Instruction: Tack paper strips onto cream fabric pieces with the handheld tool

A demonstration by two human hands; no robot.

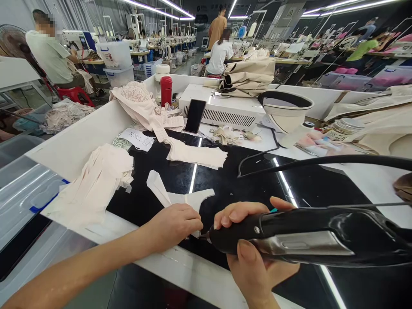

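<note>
My left hand (176, 224) has its fingers pinched closed on the near edge of a cream fabric piece (186, 198), which lies on a glossy black work surface (238, 189). My right hand (257, 274) is wrapped round a black corded power tool (305, 229) with a silver side plate. The tool's narrow tip points left, right by my left fingertips and the fabric edge. Whether the tip touches the fabric is hidden. Beyond my left hand lies a neat stack of cream fabric strips (198, 153). A heap of cream pieces (96, 178) is at the left edge.
A black cable (322, 161) arcs over the table's right side. Behind stand a phone (195, 116), a white vented box (225, 107), a red bottle (166, 91) and a white bottle (296, 135). Plastic bins (28, 197) sit at left. Several people work at machines farther back.
</note>
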